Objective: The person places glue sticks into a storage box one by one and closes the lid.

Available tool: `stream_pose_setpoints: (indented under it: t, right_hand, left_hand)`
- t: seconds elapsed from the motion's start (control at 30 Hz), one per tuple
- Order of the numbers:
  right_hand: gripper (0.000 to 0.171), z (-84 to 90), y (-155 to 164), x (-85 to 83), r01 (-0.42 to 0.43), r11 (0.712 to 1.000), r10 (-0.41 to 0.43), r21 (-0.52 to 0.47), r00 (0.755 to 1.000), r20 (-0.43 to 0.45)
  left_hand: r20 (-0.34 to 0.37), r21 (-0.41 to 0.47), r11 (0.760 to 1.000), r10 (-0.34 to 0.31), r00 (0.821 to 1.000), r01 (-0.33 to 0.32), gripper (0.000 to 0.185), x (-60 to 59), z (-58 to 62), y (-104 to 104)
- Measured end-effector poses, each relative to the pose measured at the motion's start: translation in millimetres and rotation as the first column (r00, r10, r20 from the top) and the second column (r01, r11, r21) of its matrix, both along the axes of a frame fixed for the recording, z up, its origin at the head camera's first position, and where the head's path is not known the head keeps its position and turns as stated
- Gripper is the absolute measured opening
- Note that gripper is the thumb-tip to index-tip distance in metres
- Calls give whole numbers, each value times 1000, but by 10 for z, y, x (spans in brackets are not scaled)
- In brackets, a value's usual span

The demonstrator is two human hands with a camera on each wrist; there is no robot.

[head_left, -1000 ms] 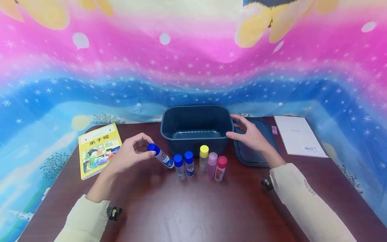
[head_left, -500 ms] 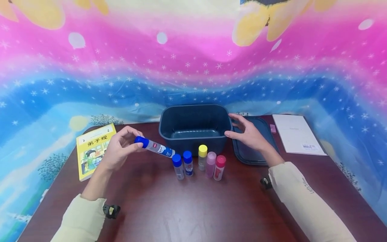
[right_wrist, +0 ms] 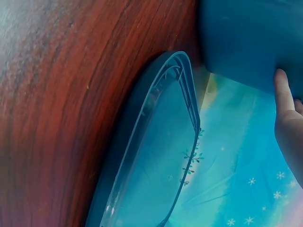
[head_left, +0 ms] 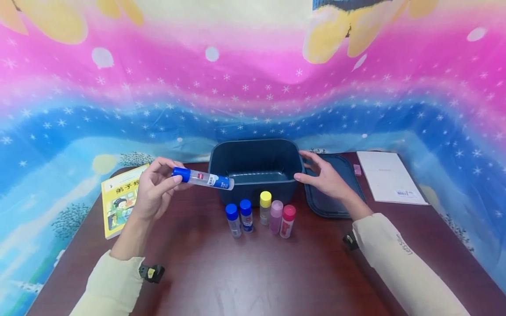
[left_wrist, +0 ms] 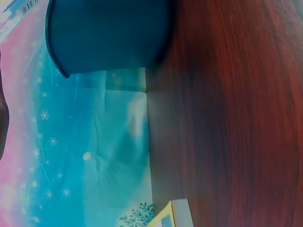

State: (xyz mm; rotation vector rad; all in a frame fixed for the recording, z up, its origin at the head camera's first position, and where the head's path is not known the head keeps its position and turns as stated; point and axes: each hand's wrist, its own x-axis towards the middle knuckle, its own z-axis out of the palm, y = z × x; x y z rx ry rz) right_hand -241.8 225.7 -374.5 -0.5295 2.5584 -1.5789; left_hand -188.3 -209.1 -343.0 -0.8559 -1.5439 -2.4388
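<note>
**Glue stick in the air, bin steadied**

Fingers (head_left: 168, 169) of the left hand (head_left: 152, 193) are curled round the capped end of a blue glue stick (head_left: 203, 179), pinching it so it lies nearly level in the air, its far end hanging just over the near-left rim of the bin (head_left: 257, 151). Looks like it's held by the cap so the body is free to go in first, though that's my guess.

Right hand (head_left: 326, 177) rests relaxed against the bin's right wall, fingers straight-ish, thumb touching the side, gripping nothing. Probably just keeping the bin from sliding.

The bin looks empty as far as I can see. Its lid (head_left: 336, 186) lies flat on the bench (head_left: 253, 272) beside it. Five more sticks (head_left: 261, 215) stand upright in a row just in front of the bin: two blue caps, yellow, pink, red.
</note>
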Motion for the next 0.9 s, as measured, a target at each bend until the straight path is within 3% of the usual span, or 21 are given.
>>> stream_pose_setpoints:
  t: [0.17,0.23,0.5,0.73,0.9]
  right_hand:
    - [74,9,0,-8,4,1000,-4,9,1000,-2]
    - [75,15,-2,-5,2,1000,-2,10,1000,-1]
    - [74,-7,6,6,-5,1000,5,12,1000,7]
    - [73,-4,-1,-8,3,1000,-3,3,1000,7]
    - [73,9,-3,0,6,1000,-6,2,1000,15]
  left_hand:
    - [23,30,999,29,999,-30,24,-38,60,64]
    - [49,26,997,69,996,-70,24,-51,83,93]
    - [132,-86,972,229,964,-219,25,-146,141,246]
    - [171,-242,932,316,933,-271,25,-256,157,412]
    - [156,-386,876,373,915,-291,32,-361,172,521]
